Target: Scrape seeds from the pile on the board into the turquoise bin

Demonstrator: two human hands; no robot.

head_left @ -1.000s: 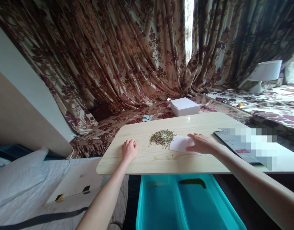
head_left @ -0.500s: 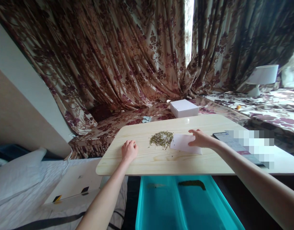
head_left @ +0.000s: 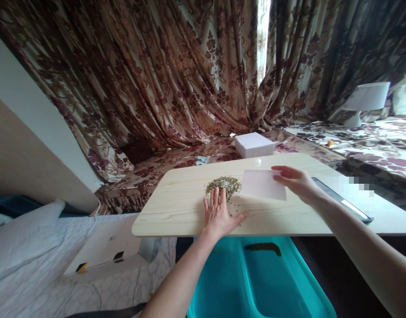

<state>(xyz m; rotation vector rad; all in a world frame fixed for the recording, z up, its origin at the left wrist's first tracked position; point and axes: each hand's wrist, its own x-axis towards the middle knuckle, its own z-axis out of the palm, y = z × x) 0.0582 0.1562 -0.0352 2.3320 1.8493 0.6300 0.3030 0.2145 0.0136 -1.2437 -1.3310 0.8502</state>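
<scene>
A loose pile of small green and whitish grains (head_left: pixel 229 182) lies on the pale wooden table (head_left: pixel 176 190). My left hand (head_left: pixel 219 214) is spread, fingertips at the near edge of the pile, thumb stretched to the right. In my right hand (head_left: pixel 294 180) the right edge of a white sheet of paper (head_left: pixel 260 184) is pinched between thumb and fingers. The paper's left edge is close beside the grains. A few stray grains are scattered on the wood between the pile and the left thumb.
Below the table's front edge sits a turquoise divided bin (head_left: pixel 219 274), with a dark green heap (head_left: pixel 264 248) in its right compartment. A tablet (head_left: pixel 342 201) lies at the table's right. Behind stand a white box (head_left: pixel 255 145) and a lamp (head_left: pixel 368 99).
My left hand has moved right to the grains and spread its fingers. My right hand has shifted slightly right with the paper, which now appears lifted and turned.
</scene>
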